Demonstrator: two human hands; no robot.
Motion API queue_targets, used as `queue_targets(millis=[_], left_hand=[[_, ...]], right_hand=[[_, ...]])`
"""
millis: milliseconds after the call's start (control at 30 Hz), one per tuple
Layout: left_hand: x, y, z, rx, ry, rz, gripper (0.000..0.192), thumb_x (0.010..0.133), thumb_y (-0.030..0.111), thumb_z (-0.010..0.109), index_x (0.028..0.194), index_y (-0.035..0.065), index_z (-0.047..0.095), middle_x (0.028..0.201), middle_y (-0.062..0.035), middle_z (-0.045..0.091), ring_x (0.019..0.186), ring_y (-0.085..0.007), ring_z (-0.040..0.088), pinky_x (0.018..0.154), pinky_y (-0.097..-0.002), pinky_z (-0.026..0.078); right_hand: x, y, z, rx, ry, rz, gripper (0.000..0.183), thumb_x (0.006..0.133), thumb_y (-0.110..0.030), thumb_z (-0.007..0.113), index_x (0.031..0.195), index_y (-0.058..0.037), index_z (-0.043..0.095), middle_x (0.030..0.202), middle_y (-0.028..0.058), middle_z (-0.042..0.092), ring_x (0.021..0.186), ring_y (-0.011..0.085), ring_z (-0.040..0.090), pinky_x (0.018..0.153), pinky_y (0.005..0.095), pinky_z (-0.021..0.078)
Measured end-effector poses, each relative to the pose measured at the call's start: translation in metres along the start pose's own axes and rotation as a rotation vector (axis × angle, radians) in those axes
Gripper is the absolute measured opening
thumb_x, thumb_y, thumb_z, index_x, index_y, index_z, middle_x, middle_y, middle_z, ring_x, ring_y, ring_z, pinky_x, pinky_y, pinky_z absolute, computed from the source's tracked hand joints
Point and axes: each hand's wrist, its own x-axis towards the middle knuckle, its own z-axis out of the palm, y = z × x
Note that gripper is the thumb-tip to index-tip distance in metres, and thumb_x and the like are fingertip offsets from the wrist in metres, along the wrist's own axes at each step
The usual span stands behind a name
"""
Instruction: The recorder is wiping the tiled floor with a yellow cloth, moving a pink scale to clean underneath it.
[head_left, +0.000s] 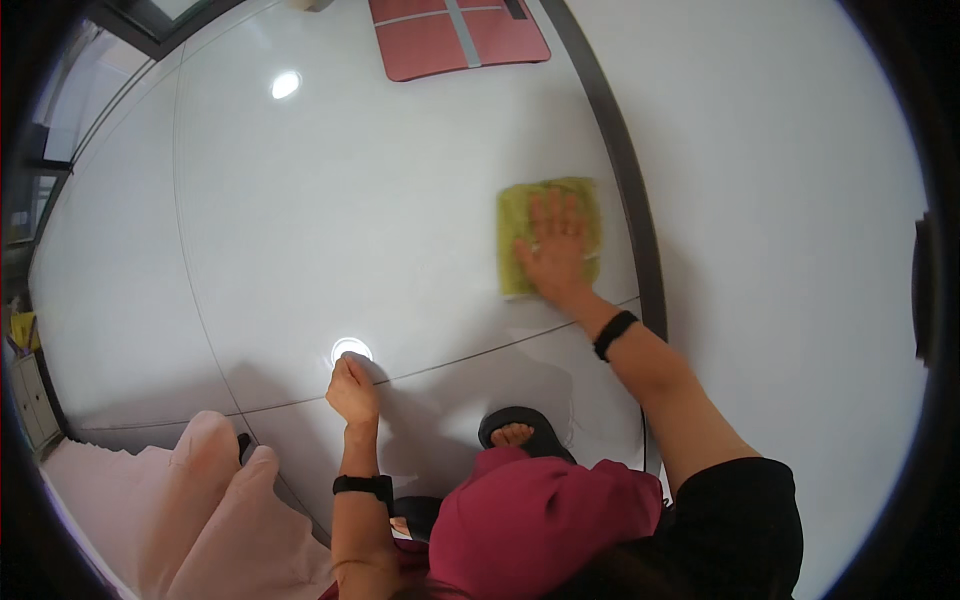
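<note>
My right hand (556, 251) lies flat with its fingers spread on a folded yellow-green cloth (512, 225), pressing it to the glossy white tile floor (315, 217). The cloth is close to the dark baseboard on the right. My left hand (352, 390) is curled into a loose fist near a bright light reflection on the floor. I see nothing in it, though the inside of the fist is hidden. Whether its knuckles touch the tile, I cannot tell.
A pink bathroom scale (465, 41) sits at the top by the dark baseboard (630, 180) and white wall (787, 247). Pale pink fabric (172, 517) drapes at lower left. A black slipper (525, 427) holds my foot. A small white cabinet (36, 401) stands far left.
</note>
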Motion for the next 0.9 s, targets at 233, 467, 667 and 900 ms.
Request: queue_targets(millis=[233,467,667,900], left_hand=[[0.002,-0.009,0.010,-0.019,0.037,0.090,0.031,0.088,0.023,0.039,0.067,0.0018,0.047,0.060,-0.0175,0.053,0.054,-0.0372,0.050,0.049,-0.0428,0.039],[0.000,-0.010,-0.003,-0.013,0.003,0.052,0.029,0.087,0.022,0.040,0.068,0.0021,0.049,0.062,-0.0173,0.054,0.055,-0.0366,0.052,0.049,-0.0423,0.040],[0.004,0.002,0.004,0.012,0.030,0.018,0.030,0.087,0.022,0.040,0.066,0.0028,0.048,0.058,-0.0151,0.053,0.052,-0.0344,0.051,0.047,-0.0408,0.040],[0.002,0.001,-0.002,-0.001,0.038,-0.026,0.032,0.087,0.021,0.041,0.063,0.0017,0.046,0.055,-0.0161,0.050,0.050,-0.0339,0.049,0.047,-0.0409,0.038]], right_hand=[[-0.021,-0.114,0.010,0.279,-0.139,-0.397,0.067,0.078,-0.044,0.047,0.134,-0.0136,0.028,0.141,0.0135,0.016,0.131,0.0317,0.010,0.101,0.0537,0.0081],[-0.074,-0.021,-0.010,0.179,-0.106,-0.220,0.079,0.070,-0.054,0.052,0.133,-0.0128,0.028,0.140,0.0195,0.014,0.131,0.0332,0.009,0.100,0.0564,0.0044],[0.060,0.079,0.001,-0.008,0.068,-0.048,0.079,0.076,-0.055,0.046,0.137,-0.0124,0.018,0.141,0.0202,0.008,0.131,0.0344,0.006,0.102,0.0523,0.0057],[0.120,-0.016,0.020,-0.206,0.067,-0.073,0.074,0.079,-0.058,0.038,0.136,-0.0136,0.023,0.140,0.0179,0.016,0.130,0.0325,0.010,0.102,0.0517,0.0084]])
